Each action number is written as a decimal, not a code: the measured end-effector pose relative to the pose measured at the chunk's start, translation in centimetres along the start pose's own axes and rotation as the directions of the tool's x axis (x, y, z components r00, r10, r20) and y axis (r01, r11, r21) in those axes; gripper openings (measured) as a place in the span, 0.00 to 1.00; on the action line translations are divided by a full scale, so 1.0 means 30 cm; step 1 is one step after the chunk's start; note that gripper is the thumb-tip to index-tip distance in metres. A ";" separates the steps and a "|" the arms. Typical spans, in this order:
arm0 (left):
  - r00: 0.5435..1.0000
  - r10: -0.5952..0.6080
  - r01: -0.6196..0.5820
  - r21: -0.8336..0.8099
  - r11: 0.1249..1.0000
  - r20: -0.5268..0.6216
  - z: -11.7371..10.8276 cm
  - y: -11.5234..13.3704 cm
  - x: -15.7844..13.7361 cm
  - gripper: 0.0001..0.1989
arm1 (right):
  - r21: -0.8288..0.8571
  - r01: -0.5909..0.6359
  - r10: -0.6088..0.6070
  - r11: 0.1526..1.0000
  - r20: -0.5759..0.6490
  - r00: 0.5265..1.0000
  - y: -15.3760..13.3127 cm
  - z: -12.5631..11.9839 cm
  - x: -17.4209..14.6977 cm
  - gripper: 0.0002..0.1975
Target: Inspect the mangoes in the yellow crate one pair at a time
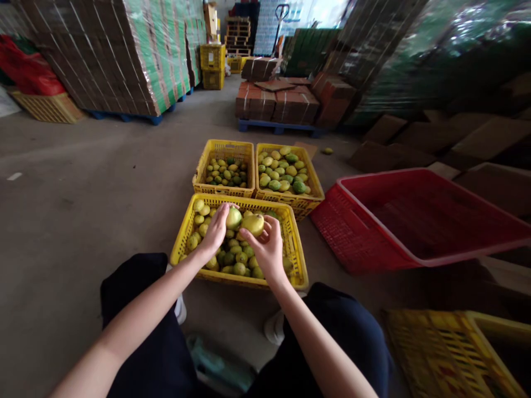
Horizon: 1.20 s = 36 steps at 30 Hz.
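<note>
Both my hands are raised over the near yellow crate, which holds many yellow and green lemons. My left hand is closed round a greenish-yellow lemon; its far fingers are hidden behind the fruit. In my right hand a yellower lemon is gripped between thumb and fingers. The two fruits are held side by side, close together. Behind stand two more yellow crates: the left one has smaller lemons low inside, and the right one is filled higher with larger ones.
A red crate stands tilted at the right, with flattened cardboard behind it. Another yellow crate is at the lower right. One loose lemon lies on the floor. Beyond are strapped cardboard stacks on a blue pallet.
</note>
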<state>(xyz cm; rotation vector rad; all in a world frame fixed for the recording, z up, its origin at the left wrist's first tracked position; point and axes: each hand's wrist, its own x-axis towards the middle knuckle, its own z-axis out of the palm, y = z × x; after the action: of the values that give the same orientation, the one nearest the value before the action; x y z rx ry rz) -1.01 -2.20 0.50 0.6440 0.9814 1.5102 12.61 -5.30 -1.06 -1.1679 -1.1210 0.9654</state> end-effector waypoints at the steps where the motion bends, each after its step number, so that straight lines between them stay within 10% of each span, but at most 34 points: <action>1: 0.998 0.056 -0.058 0.075 0.995 0.024 0.006 0.007 -0.008 0.08 | -0.070 0.098 -0.098 0.993 0.003 0.995 -0.002 0.001 -0.004 0.27; 9: 0.990 0.125 -0.121 0.060 0.991 -0.067 0.013 0.003 -0.007 0.16 | -0.389 0.457 -0.460 0.800 0.092 0.883 -0.034 -0.004 -0.020 0.20; 36: 0.909 -0.387 0.349 -0.222 0.911 -0.157 -0.016 0.051 0.039 0.01 | -0.024 0.045 -0.043 0.999 0.089 0.995 0.021 0.015 0.012 0.25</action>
<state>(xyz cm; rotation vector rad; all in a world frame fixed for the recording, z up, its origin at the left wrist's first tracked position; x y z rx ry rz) -2.43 -1.13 1.42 0.1571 1.0287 1.3207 12.22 -4.77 -1.60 -1.1257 -1.2280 0.9787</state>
